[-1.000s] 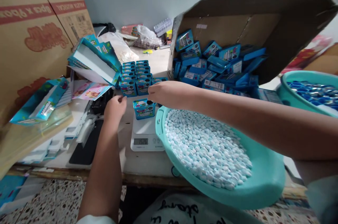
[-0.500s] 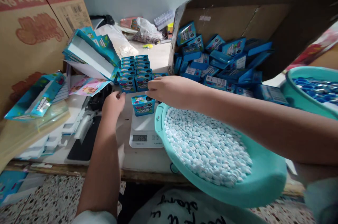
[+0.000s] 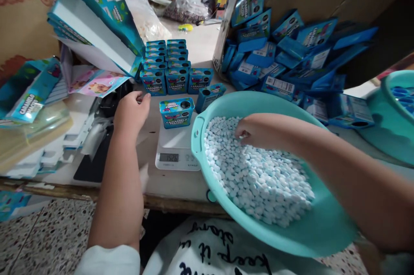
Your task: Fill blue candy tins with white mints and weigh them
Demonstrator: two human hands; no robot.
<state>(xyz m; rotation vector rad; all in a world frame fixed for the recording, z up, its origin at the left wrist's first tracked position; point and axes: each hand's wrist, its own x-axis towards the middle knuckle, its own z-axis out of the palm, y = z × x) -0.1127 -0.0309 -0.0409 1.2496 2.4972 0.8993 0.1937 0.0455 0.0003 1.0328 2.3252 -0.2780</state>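
A pale mint top point(image 3: 207, 257) bears black handwritten-style lettering point(image 3: 226, 247), with a plain matching left sleeve point(image 3: 109, 260).

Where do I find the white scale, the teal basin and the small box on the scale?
White scale point(image 3: 176, 139): head view, bare platform.
Teal basin point(image 3: 326, 219): head view, bare inner wall.
Small box point(image 3: 177, 119): head view, front face.

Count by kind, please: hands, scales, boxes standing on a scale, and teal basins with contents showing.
Hands: 2 (left hand, right hand)
Scales: 1 (white scale)
Boxes on it: 1 (blue box)
Teal basins: 2 (near basin, far-right basin)
Total: 6
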